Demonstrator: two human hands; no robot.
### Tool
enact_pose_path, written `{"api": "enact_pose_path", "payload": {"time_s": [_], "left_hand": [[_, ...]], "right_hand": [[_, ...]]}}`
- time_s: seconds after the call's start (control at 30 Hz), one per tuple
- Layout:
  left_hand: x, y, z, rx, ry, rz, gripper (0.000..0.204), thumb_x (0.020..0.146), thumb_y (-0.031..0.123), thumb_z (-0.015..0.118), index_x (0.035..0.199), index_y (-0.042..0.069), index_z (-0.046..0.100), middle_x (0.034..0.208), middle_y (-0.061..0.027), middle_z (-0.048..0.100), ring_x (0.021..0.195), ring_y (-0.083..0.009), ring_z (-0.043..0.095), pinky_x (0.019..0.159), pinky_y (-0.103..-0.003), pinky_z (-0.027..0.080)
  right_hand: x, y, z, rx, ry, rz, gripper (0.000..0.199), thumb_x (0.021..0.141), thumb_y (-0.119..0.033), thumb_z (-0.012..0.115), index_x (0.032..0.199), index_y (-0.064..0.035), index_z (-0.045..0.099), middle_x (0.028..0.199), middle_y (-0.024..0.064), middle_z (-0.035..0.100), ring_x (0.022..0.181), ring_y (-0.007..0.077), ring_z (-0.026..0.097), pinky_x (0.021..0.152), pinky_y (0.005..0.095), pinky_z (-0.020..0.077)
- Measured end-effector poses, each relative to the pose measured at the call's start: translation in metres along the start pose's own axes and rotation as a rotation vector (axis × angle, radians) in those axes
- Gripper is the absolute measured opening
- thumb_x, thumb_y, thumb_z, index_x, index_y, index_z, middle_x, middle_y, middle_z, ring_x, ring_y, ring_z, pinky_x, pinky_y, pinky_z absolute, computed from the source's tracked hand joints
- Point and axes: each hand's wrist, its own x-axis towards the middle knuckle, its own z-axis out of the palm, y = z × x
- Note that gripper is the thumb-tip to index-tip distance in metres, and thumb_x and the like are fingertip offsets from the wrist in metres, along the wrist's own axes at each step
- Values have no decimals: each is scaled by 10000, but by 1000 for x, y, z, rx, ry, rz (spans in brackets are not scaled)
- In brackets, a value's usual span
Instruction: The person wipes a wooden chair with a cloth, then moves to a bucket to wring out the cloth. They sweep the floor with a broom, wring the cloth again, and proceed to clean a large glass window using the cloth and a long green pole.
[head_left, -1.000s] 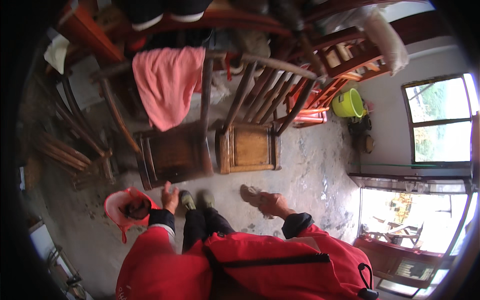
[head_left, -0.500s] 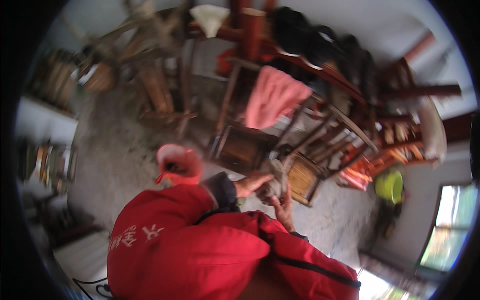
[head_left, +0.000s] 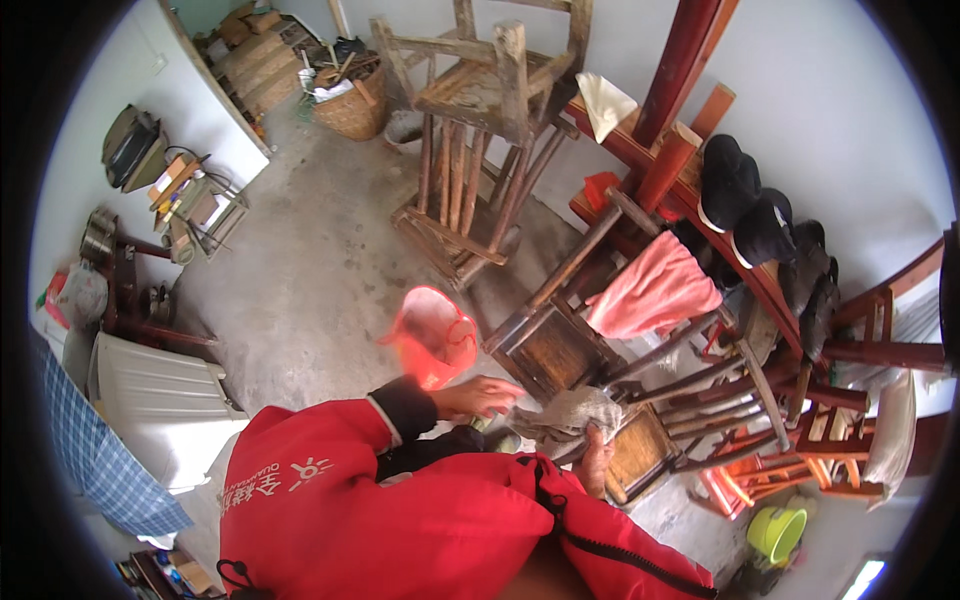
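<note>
1. Cloth (head_left: 566, 416), grey-beige and crumpled, sat in the right hand (head_left: 597, 462), held above the concrete floor (head_left: 290, 300). From above it showed against a dark-seated chair (head_left: 560, 352) and a lighter-seated chair (head_left: 640, 452).
2. State of the right hand: closed on the near side of the cloth, only part of its grip visible, the rest hidden under folds.
3. State of the left hand (head_left: 478, 398): fingers straight and fairly close together, nothing seen in them. Tips just beside the cloth; could not tell whether they touched.
4. Handling, judged by eye: light, soft, limp, hard to damage. Rough-looking weave probably gave good grip. Damp or dry could not be told; wet, it would have weighed more. Best hold seemed the bunched middle, or two loose edges for spreading it.
5. Counts near the hands: one grey-beige cloth, one red bucket (head_left: 428, 368) ahead of the left sleeve, two chairs with seats showing, one pink towel (head_left: 655, 290) draped over a chair back.
6. Counts farther off: one yellow-green bucket (head_left: 768, 535), one woven basket (head_left: 352, 118); piled wooden seats (head_left: 480, 100) overlapped too much for a sure count.
</note>
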Motion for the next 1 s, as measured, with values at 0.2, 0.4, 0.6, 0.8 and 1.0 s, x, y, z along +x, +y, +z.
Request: {"api": "enact_pose_path", "payload": {"time_s": [0.2,0.4,0.6,0.8,1.0], "left_hand": [[-71,-60,-50,-296,754,242,209,915,281,628,898,74,655,874,-18,644,717,-110,602,631,-249,479],[-130,-45,-18,-326,1004,61,288,935,328,578,834,64,628,848,-36,626,752,-140,591,674,-287,475],[-137,-103,-27,-288,851,-3,338,921,301,594,1170,73,569,993,-41,606,835,-173,607,752,-333,478],[-117,-119,-45,-302,809,-116,431,893,251,619,1275,84,509,1020,-39,600,849,-181,616,747,-347,485],[-117,-141,-93,-253,652,3,425,900,259,611,1278,94,510,1038,-55,621,849,-178,626,733,-342,492]], "right_hand": [[20,-16,-25,114,24,-41,419,870,-136,617,1263,-36,514,1171,101,607,1067,249,592,943,396,476],[29,-26,-61,162,86,-9,511,910,-326,565,1324,-43,465,1276,127,558,1166,300,548,990,452,450],[9,-26,-90,180,121,15,477,926,-345,533,1325,-90,478,1266,102,563,1150,282,561,973,448,466],[-10,-16,-119,156,228,38,534,888,-334,613,1323,-64,464,1251,138,558,1106,322,581,913,475,507],[-12,-13,-104,182,258,118,492,934,-431,510,1278,-80,502,1206,107,586,1046,304,606,865,439,521]]}}
